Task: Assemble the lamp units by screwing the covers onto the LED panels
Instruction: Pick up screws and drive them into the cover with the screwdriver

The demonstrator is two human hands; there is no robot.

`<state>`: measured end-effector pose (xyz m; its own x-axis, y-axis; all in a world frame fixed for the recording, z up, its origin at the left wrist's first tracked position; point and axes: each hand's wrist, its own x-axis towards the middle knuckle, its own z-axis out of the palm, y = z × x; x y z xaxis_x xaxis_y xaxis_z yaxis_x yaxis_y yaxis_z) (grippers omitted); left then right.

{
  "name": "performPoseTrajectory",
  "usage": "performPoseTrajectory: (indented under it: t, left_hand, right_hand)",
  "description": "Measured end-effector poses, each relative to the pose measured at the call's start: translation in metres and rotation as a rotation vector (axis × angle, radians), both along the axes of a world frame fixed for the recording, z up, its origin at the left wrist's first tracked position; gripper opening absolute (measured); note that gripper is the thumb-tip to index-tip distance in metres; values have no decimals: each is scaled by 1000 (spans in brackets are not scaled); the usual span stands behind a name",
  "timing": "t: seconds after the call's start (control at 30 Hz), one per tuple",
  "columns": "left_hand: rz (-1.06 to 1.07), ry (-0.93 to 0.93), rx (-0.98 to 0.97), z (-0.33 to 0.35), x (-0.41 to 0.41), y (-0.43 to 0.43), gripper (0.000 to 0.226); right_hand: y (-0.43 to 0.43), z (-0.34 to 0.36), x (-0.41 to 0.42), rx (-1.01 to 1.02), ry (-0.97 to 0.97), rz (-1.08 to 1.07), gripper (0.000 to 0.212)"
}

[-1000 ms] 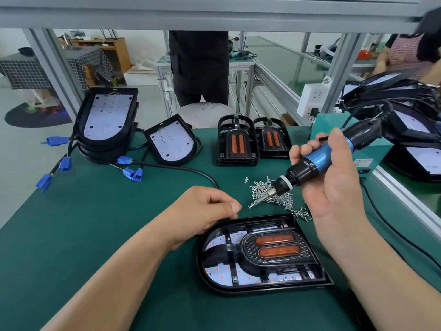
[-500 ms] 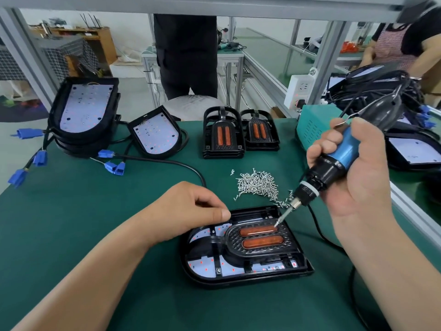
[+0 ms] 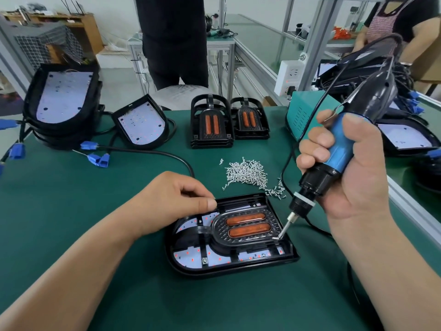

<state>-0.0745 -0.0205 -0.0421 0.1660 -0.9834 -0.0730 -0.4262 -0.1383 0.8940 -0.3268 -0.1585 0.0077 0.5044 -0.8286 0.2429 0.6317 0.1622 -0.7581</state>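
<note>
From my end: R hand (image 3: 353, 173) is wrapped tight round the blue electric screwdriver (image 3: 338, 149), bit tilted down w/ its tip on a screw (image 3: 275, 238) at the right edge of the cover (image 3: 245, 225). Cover sits on the LED panel (image 3: 188, 258), flat on the green mat (image 3: 71, 211) btw both arms. L hand (image 3: 171, 201) is curled in a fist, thumb on forefinger, resting at the panel's far-left rim. Screw pile (image 3: 248, 174) just behind the panel.
</note>
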Motion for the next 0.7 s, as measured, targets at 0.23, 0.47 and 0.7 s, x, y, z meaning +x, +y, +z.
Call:
performPoseTrajectory:
  t: [0.23,0.47,0.7]
  left_hand:
    - [-2,-4,11,1,0,0,4]
    - [7,55,-6,1,2,0,6]
    - [47,105,-192,7,-3,4,31]
  right_hand:
    - [3,-1,0,-29,-14,46,24]
    - [-1,-1,-2,25,-84,16,24]
    - [6,-1,4,46,-171,-39,22]
